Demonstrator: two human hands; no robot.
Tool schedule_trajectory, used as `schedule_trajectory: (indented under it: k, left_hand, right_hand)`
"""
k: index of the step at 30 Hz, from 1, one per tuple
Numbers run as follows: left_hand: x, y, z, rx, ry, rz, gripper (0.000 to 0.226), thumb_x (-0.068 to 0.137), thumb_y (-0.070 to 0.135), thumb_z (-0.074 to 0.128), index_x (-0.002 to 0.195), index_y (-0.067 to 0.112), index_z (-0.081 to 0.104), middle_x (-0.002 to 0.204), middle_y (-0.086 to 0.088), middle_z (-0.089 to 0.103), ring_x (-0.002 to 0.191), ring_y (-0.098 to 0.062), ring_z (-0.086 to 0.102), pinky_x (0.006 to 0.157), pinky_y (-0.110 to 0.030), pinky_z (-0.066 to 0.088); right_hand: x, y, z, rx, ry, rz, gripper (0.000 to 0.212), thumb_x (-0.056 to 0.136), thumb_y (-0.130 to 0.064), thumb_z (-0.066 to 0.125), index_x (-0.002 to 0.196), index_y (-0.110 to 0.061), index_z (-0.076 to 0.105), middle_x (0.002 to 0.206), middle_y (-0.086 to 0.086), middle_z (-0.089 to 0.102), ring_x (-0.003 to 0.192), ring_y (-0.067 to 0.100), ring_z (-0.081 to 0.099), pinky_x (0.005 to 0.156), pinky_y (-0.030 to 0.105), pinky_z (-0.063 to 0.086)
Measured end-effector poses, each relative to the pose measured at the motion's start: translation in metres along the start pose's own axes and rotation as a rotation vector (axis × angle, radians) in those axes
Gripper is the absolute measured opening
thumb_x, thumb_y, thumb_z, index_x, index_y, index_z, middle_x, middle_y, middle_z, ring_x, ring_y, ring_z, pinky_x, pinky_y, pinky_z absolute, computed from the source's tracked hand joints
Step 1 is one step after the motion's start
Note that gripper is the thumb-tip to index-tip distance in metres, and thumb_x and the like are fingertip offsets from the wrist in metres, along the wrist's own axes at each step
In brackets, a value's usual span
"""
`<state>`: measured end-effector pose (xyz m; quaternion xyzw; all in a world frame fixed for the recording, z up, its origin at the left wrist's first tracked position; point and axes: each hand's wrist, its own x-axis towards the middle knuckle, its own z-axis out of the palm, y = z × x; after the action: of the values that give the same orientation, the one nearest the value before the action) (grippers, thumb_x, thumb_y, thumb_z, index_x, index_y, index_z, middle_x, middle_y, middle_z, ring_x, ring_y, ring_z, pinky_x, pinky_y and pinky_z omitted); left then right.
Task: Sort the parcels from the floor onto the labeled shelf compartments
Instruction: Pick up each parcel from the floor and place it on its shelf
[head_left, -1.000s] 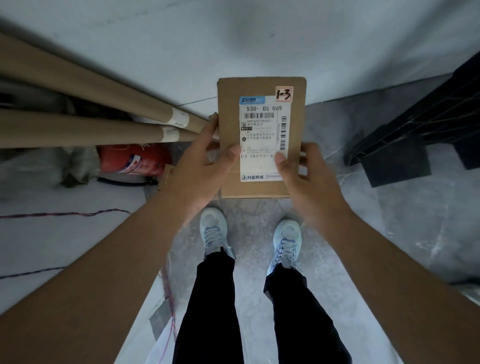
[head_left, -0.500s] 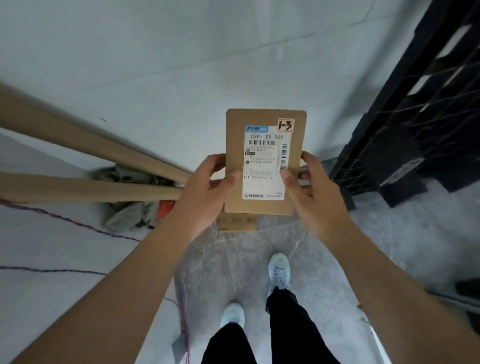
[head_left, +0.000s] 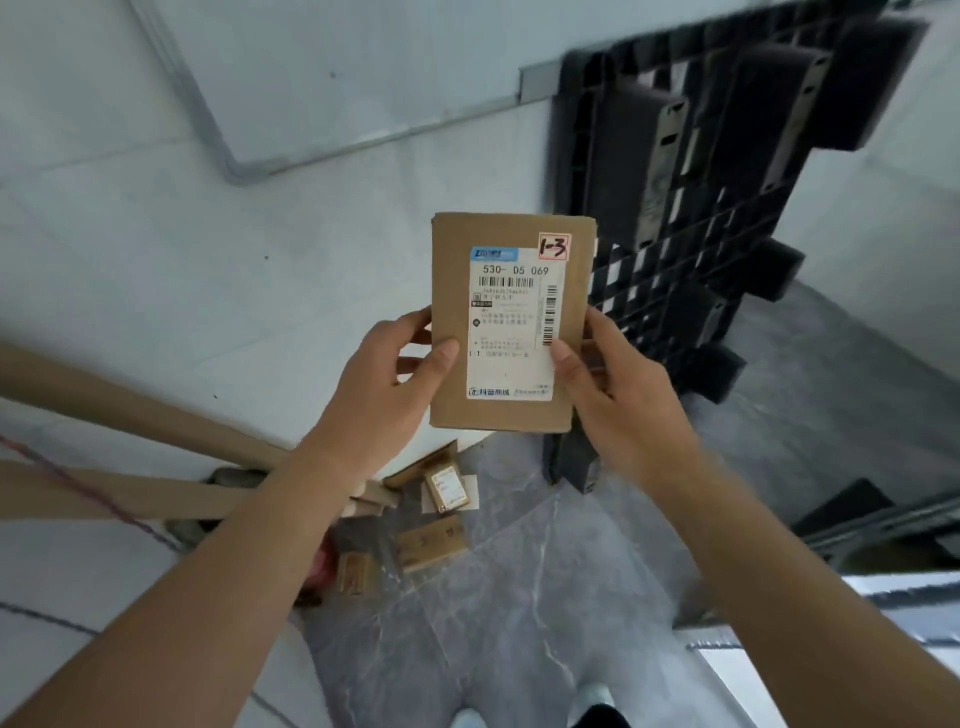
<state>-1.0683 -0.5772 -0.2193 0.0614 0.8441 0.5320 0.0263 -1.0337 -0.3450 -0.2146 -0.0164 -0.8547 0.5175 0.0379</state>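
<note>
Grey marbled floor (head_left: 519, 597) fills the lower part of the head view, meeting a pale wall (head_left: 260, 234) above, with a black plastic pallet (head_left: 675, 182) leaning upright at the right and two long cardboard tubes (head_left: 130, 488) running in from the left. Both hands hold one flat brown parcel (head_left: 452, 291) upright in mid-air at the centre, its white shipping label (head_left: 511, 322) facing the camera and a red-edged tag (head_left: 554, 246) reading "1-3" at its top right corner. The left hand (head_left: 384, 384) grips the parcel's left edge, thumb on the front and fingers curled behind; the right hand (head_left: 613, 395) grips the right edge the same way, thumb on the label. Several smaller parcels (head_left: 431, 540) lie on the floor below, beside the tube ends. Compared with half a second ago, the camera has tilted up: the pallet now shows far more of itself, the floor parcels have come into sight, the shoes have dropped almost to the bottom edge, and the grip on the parcel is unchanged.
</note>
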Motion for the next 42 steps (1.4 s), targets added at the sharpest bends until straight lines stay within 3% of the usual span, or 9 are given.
schedule_trajectory:
  k: [4, 10, 16, 25, 28, 31, 37, 40, 42]
  left_hand:
    - [-0.012, 0.065, 0.008, -0.032, -0.031, 0.121, 0.046, 0.101, 0.051, 0.059, 0.143, 0.033, 0.056, 0.132, 0.012, 0.063, 0.113, -0.015, 0.069, 0.093, -0.045, 0.061]
    - [-0.043, 0.152, 0.035, -0.122, -0.047, 0.267, 0.041, 0.1, 0.04, 0.066, 0.139, 0.028, 0.062, 0.127, 0.008, 0.069, 0.108, -0.019, 0.073, 0.09, -0.047, 0.062]
    - [-0.099, 0.236, 0.061, -0.224, -0.009, 0.429, 0.034, 0.1, 0.03, 0.069, 0.134, 0.03, 0.067, 0.12, 0.012, 0.071, 0.107, -0.017, 0.072, 0.095, -0.044, 0.06]
    - [-0.167, 0.336, 0.102, -0.32, -0.078, 0.595, 0.036, 0.101, 0.031, 0.067, 0.137, 0.028, 0.065, 0.123, 0.01, 0.071, 0.109, -0.013, 0.072, 0.094, -0.045, 0.061]
    - [-0.179, 0.363, 0.114, -0.335, -0.13, 0.655, 0.035, 0.101, 0.031, 0.066, 0.137, 0.028, 0.065, 0.122, 0.006, 0.072, 0.111, -0.017, 0.071, 0.092, -0.05, 0.061]
    - [-0.186, 0.389, 0.127, -0.348, -0.189, 0.727, 0.036, 0.101, 0.032, 0.066, 0.137, 0.03, 0.065, 0.123, 0.006, 0.071, 0.112, -0.015, 0.07, 0.095, -0.046, 0.06]
    - [-0.198, 0.431, 0.165, -0.433, -0.385, 0.822, 0.04, 0.096, 0.046, 0.068, 0.134, 0.035, 0.066, 0.125, 0.004, 0.07, 0.114, -0.018, 0.07, 0.095, -0.046, 0.06]
    - [-0.209, 0.448, 0.19, -0.463, -0.507, 0.856, 0.042, 0.09, 0.049, 0.066, 0.13, 0.037, 0.067, 0.122, 0.008, 0.071, 0.11, -0.015, 0.072, 0.095, -0.046, 0.06]
    - [-0.217, 0.454, 0.205, -0.485, -0.609, 0.867, 0.037, 0.094, 0.047, 0.067, 0.13, 0.039, 0.066, 0.125, 0.011, 0.071, 0.113, -0.016, 0.071, 0.097, -0.047, 0.058]
  right_hand:
    - [-0.032, -0.033, -0.06, -0.08, 0.085, -0.059, 0.049, 0.107, -0.04, 0.051, 0.155, -0.03, 0.041, 0.106, -0.035, 0.061, 0.09, -0.028, 0.057, 0.067, -0.001, 0.046]
    - [-0.082, -0.064, -0.144, -0.155, 0.228, -0.156, 0.045, 0.108, -0.038, 0.051, 0.152, -0.032, 0.044, 0.114, -0.027, 0.066, 0.099, -0.021, 0.06, 0.071, 0.001, 0.048]
    - [-0.146, -0.094, -0.211, -0.128, 0.363, -0.287, 0.041, 0.109, -0.034, 0.049, 0.15, -0.036, 0.043, 0.133, -0.029, 0.06, 0.122, -0.006, 0.058, 0.095, 0.016, 0.05]
    - [-0.235, -0.134, -0.295, -0.154, 0.576, -0.435, 0.044, 0.112, -0.034, 0.043, 0.155, -0.031, 0.04, 0.139, -0.025, 0.058, 0.114, -0.02, 0.055, 0.09, 0.0, 0.042]
    - [-0.261, -0.144, -0.318, -0.189, 0.635, -0.435, 0.043, 0.112, -0.035, 0.042, 0.155, -0.034, 0.037, 0.142, -0.024, 0.056, 0.117, -0.009, 0.057, 0.093, 0.003, 0.045]
    - [-0.285, -0.153, -0.342, -0.213, 0.707, -0.429, 0.044, 0.112, -0.037, 0.042, 0.156, -0.035, 0.037, 0.142, -0.023, 0.059, 0.122, -0.004, 0.059, 0.097, 0.016, 0.053]
    - [-0.344, -0.169, -0.376, -0.275, 0.873, -0.375, 0.035, 0.11, -0.036, 0.044, 0.144, -0.043, 0.041, 0.126, -0.034, 0.059, 0.111, -0.019, 0.057, 0.081, 0.003, 0.047]
    - [-0.376, -0.17, -0.383, -0.323, 0.993, -0.33, 0.038, 0.111, -0.034, 0.044, 0.148, -0.034, 0.046, 0.128, -0.028, 0.064, 0.114, -0.008, 0.063, 0.085, 0.012, 0.053]
    - [-0.398, -0.169, -0.383, -0.357, 1.063, -0.29, 0.034, 0.111, -0.035, 0.043, 0.144, -0.041, 0.047, 0.128, -0.025, 0.066, 0.114, -0.005, 0.064, 0.087, 0.016, 0.055]
